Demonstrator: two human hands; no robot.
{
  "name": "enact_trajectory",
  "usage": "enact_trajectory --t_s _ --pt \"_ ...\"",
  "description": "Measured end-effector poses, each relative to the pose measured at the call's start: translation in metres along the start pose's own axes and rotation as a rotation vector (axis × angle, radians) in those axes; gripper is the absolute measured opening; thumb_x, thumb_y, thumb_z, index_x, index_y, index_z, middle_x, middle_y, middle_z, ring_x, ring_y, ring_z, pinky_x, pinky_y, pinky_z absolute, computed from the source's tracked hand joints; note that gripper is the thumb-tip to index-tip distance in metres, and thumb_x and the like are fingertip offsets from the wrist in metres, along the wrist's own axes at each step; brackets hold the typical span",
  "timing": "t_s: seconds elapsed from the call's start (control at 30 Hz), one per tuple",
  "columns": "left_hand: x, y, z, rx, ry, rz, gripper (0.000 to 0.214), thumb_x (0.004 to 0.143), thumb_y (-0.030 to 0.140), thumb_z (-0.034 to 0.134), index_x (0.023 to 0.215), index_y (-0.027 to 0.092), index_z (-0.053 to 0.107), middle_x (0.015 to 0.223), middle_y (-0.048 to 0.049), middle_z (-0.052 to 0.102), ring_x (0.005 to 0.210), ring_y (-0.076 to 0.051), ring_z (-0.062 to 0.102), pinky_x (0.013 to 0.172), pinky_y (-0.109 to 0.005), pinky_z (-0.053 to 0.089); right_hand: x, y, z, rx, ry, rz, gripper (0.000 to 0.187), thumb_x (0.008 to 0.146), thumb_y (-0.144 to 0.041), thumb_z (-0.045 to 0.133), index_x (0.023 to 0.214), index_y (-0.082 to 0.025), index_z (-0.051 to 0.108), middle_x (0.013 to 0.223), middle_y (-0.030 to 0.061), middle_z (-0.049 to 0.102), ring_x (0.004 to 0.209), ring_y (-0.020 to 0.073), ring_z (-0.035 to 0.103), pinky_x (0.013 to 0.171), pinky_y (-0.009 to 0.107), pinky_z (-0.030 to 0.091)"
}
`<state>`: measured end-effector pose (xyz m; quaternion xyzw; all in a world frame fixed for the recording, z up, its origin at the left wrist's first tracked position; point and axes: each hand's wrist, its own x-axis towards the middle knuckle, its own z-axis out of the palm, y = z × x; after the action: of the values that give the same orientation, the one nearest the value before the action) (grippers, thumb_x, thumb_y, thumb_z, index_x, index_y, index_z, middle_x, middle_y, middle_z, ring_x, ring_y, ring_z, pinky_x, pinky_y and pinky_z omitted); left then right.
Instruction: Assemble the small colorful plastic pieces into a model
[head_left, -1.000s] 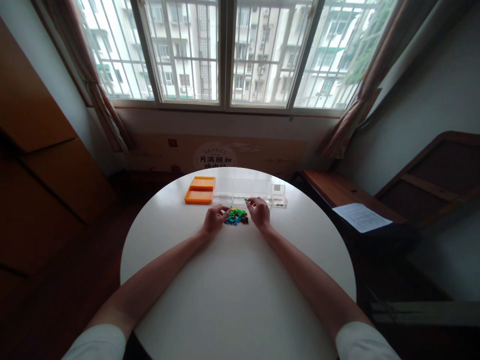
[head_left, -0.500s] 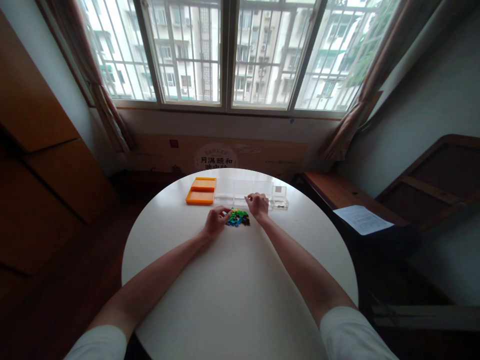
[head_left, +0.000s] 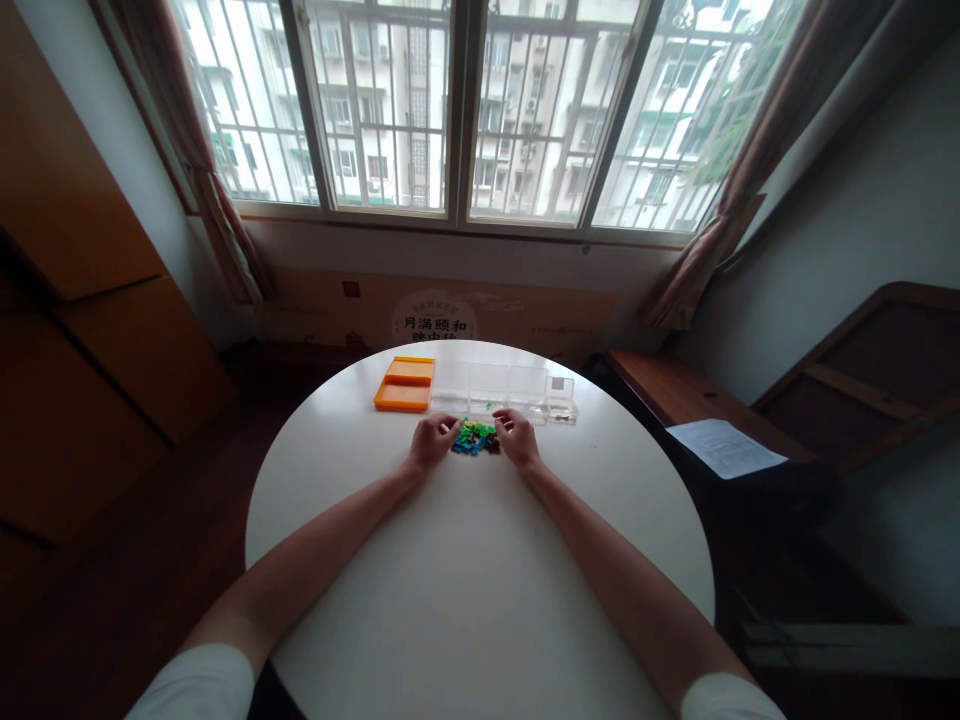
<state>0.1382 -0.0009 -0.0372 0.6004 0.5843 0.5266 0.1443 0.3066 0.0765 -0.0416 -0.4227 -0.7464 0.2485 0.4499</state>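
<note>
Head view, jumbled green, blue, yellow and dark pieces (head_left: pixel 474 437), hands (head_left: pixel 433 441) (head_left: pixel 518 438) half-curled beside them, any hold unclear.

This looks like a room in a home: 2 curtains (head_left: pixel 219 225) flank a barred window (head_left: pixel 461 110) facing flats (head_left: pixel 512 85), a wooden cupboard (head_left: pixel 112 350) stands at the left, and a round white worktop (head_left: pixel 480 570) fills the middle.

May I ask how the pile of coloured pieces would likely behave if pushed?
The pile would probably scatter rather than move as one, since it looks like a loose heap of small pieces. Each piece is likely light, being tiny beside the left hand. They may slide easily, as the white table looks smooth and shiny.
</note>
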Motion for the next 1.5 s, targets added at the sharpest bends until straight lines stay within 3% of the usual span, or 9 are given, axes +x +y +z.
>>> enact_trajectory --t_s 0.23,0.4,0.77,1.03,1.5 --pt "0.000 -0.001 -0.002 0.074 0.093 -0.002 0.041 0.079 0.039 0.046 0.046 0.015 0.048 0.041 0.0029 0.047 0.041 -0.008 0.044 0.043 -0.019 0.031 -0.008 -0.001 0.002 -0.087 -0.102 -0.106 0.022 0.073 -0.015 0.047 0.085 -0.017 0.066 0.077 0.0029 0.058 0.060 0.0109 0.054 0.063 0.024 0.045" --pt "0.000 -0.003 -0.002 0.061 0.061 -0.010 0.040 0.079 0.039 0.046 0.047 0.015 0.049 0.042 0.0030 0.047 0.041 -0.008 0.045 0.043 -0.019 0.031 -0.011 -0.004 0.002 -0.153 -0.120 -0.117 0.025 0.071 -0.009 0.048 0.086 -0.018 0.067 0.080 0.0030 0.057 0.062 0.0107 0.054 0.064 0.023 0.043" --pt "0.000 -0.004 -0.002 0.011 0.048 -0.025 0.038 0.077 0.040 0.047 0.049 0.015 0.053 0.044 0.0015 0.051 0.043 -0.009 0.047 0.042 -0.019 0.033 -0.014 -0.009 -0.001 -0.167 -0.142 -0.142 0.015 0.074 -0.015 0.052 0.084 -0.017 0.063 0.073 0.0014 0.056 0.063 0.0114 0.053 0.065 0.024 0.043" --pt "0.000 -0.004 -0.002 0.009 0.048 -0.016 0.039 0.078 0.040 0.047 0.049 0.015 0.051 0.045 0.0016 0.051 0.043 -0.009 0.047 0.043 -0.019 0.033 -0.016 -0.010 -0.006 -0.136 -0.199 -0.272 0.024 0.069 -0.009 0.053 0.083 -0.020 0.068 0.077 0.0021 0.053 0.072 0.0131 0.052 0.070 0.026 0.041" --pt "0.000 -0.005 0.001 0.011 0.040 -0.023 0.040 0.078 0.042 0.046 0.050 0.015 0.050 0.045 0.0018 0.051 0.042 -0.009 0.047 0.042 -0.019 0.032 -0.018 -0.014 -0.009 -0.210 -0.236 -0.287 0.021 0.070 -0.012 0.056 0.082 -0.022 0.069 0.078 0.0028 0.052 0.077 0.0154 0.050 0.075 0.029 0.039"
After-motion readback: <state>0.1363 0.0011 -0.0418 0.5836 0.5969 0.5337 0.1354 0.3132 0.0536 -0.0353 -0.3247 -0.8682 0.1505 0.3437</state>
